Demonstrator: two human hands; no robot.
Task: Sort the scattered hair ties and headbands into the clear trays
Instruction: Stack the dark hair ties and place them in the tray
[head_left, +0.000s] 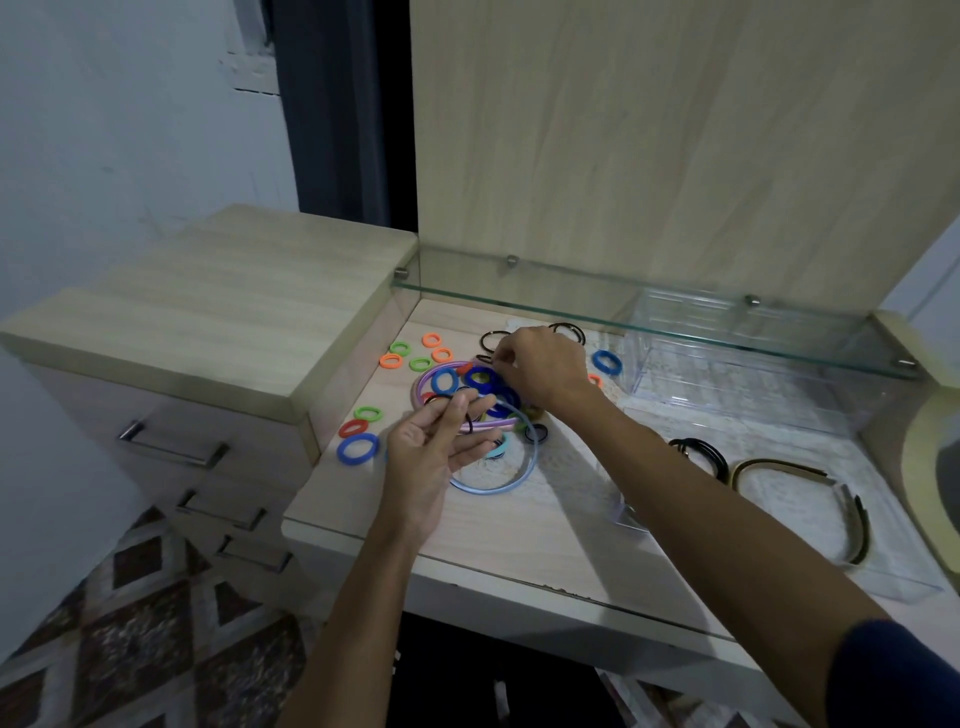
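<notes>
the left hand (423, 457) hovers palm-up over the pale wooden bench (530, 535), its fingers long and nearly straight, a wide grip. a thin black elastic hair tie (464, 410) is looped over those fingers, hanging on them rather than pinched. just beyond the fingertips lies the heap of thick blue hair ties (480, 378), tangled with a pink plastic headband (441, 371). under and to the right of this hand a light blue plastic headband (511, 480) curves on the bench.

the right hand (540, 366) reaches to the far side of the heap with fingers curled down in a narrow grip; the fingertips meet at a thin black tie (491, 340), though whether they truly pinch it cannot be told. just right of this hand sits a single blue hair tie (607, 362).

left of both hands, small orange hair ties (432, 340) and green hair ties (400, 347) are scattered, with a red hair tie (353, 427) and a large blue ring tie (357, 449) nearer the bench edge.

right of the right forearm, a near clear plastic tray (904, 582) holds a black and gold headband (779, 467) and a black coiled band (698, 451). a second clear tray (737, 395) stands farther back, under a glass shelf (571, 306).
</notes>
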